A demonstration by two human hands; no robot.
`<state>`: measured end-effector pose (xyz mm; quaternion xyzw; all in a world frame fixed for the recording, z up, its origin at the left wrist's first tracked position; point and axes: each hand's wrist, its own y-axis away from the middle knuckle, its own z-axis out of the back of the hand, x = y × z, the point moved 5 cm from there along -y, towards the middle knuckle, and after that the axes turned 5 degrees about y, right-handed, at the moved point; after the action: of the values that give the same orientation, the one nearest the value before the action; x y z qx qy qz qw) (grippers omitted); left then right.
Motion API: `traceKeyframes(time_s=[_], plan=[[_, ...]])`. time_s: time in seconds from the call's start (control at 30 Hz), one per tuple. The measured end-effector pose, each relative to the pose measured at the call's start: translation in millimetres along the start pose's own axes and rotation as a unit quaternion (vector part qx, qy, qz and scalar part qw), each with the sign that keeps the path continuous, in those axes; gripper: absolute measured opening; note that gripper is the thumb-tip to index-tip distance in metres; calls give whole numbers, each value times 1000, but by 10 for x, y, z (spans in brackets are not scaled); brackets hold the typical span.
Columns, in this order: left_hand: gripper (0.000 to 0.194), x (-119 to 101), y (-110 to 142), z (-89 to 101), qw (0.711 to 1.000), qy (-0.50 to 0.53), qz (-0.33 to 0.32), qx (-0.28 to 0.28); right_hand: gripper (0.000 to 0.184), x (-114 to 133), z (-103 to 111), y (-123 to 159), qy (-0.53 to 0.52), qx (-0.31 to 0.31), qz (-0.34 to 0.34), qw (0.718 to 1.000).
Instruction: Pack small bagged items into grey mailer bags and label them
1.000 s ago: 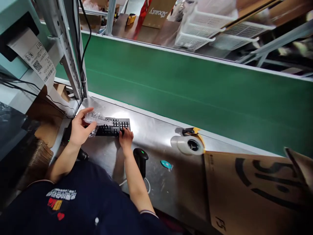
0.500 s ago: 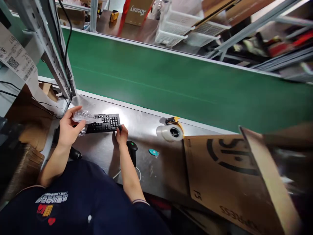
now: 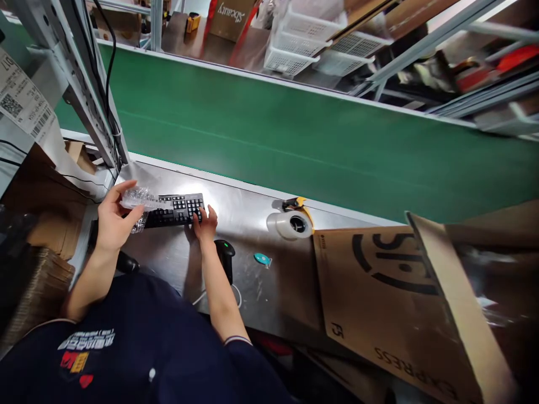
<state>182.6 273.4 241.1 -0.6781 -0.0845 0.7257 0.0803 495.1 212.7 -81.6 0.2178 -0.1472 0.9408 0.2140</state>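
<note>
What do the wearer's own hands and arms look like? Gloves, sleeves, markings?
Left hand and right hand: bare, no gloves or wristwear visible. Forearms uncovered below short navy-blue fabric sleeves with thin pale edging. The matching navy-blue fabric shirt bears white lettering, a red-and-yellow emblem and a small red heart.

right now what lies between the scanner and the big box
A small teal item lies on the metal table between the scanner and the box, as the head view shows.
</note>
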Motion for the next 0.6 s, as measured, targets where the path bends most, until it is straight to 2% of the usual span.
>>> traceKeyframes(time_s=[0.2,0.3,0.37,0.5,0.6], plan=[[51,6,-3,-1,1000,7,10,-4,49,116,-76,-143,17,7,-9,1000],[50,-1,1,5,1000,7,11,-5,47,108,-124,-153,12,27,-20,999],[50,3,7,8,1000,10,19,-2,51,71,-122,-141,0,22,-33,999],[50,14,25,13,999,23,31,1,70,-63,-93,-42,-44,17,-113,992],[50,17,31,12,999,25,30,4,72,-103,-94,50,-77,36,-152,985]])
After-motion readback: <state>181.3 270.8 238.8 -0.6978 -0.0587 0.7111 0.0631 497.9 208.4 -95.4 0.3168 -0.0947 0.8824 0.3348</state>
